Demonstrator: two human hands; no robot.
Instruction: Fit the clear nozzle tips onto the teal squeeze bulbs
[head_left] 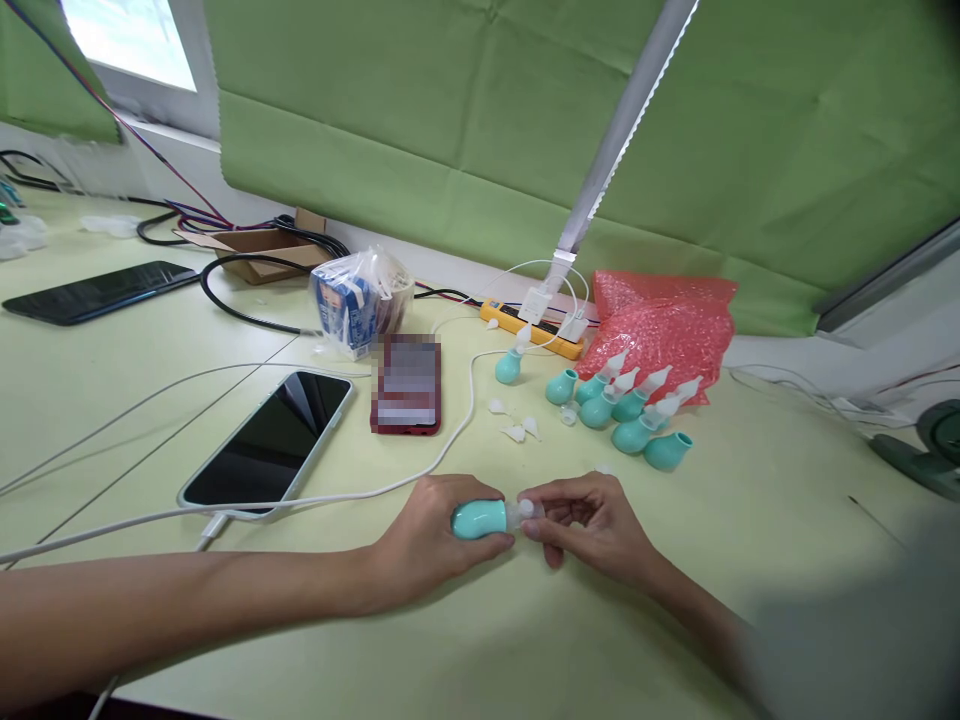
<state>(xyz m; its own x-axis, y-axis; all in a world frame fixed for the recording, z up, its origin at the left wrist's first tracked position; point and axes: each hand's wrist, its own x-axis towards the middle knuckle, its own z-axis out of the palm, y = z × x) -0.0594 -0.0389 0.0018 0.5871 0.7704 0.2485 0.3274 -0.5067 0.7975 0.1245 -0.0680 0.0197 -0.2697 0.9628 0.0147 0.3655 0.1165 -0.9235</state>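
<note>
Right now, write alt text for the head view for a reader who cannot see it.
A person's left-hand grip holds a teal bulb at a pale table; the right-hand grip pinches the translucent piece at the bulb's end. Beyond sit more teal bulbs, most with translucent tips, near a red bubble-wrap packet, with phones to the left.

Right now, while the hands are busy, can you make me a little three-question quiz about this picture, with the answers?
1. Which hand is wrapped around the smooth turquoise, pear-shaped bulb?
2. True or false: the long yellow power strip has white plugs in it.
3. What are the fingers of the right hand touching?
a) a black cable
b) the translucent plastic piece at the bulb's end
c) a blue carton

Key: 1. The left hand. 2. True. 3. b.
</note>
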